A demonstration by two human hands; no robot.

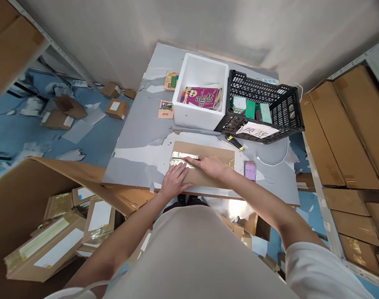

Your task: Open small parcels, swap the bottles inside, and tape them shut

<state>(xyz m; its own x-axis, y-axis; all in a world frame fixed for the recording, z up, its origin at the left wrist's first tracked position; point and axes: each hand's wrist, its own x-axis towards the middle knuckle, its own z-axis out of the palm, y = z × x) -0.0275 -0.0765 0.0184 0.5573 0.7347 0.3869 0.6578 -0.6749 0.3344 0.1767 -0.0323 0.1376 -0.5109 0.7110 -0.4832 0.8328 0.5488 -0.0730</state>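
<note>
A flat brown cardboard box (208,179) lies near the front edge of the table, with shiny clear tape (185,154) across its left part and more tape at the right end. My left hand (175,178) presses on the box's left front part, fingers stretched out and holding nothing. My right hand (212,167) reaches over the box from the right, its fingers closed around a slim dark tool (192,158) with a red spot. The tool lies along the taped seam, its exact kind too small to make out. Part of the box is hidden under both hands.
Behind the box stand a white foam box (189,114) with books and a black crate (261,133) with small boxes. A black-and-yellow utility knife (235,142) and a phone (249,171) lie nearby. A big carton (18,199) of parcels stands left; shelved cartons (333,137) stand right.
</note>
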